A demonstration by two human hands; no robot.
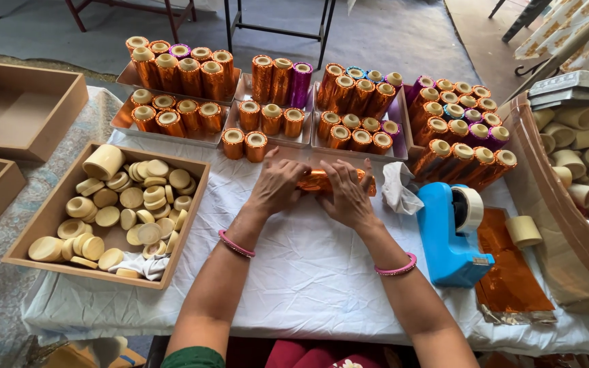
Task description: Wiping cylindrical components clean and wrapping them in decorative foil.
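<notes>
On the white-clothed desk (308, 272), an orange foil-wrapped cylinder (322, 181) is being pressed flat under the left hand (277, 185) and right hand (349, 194), fingers (288, 163) spread to smooth the foil, beside the blue tape dispenser (448, 235)

One view only, and it sits on your head, looking steeply down and forward over the bench (308, 272). You're close in: your forearms enter from the bottom edge and your hands (311, 191) land near the middle of the picture. The far edge of the bench runs across the upper third, with floor and furniture legs beyond it. The left side reaches the wooden tray (192, 225), the right the blue tape dispenser (444, 238). No second view shares this scene.
</notes>
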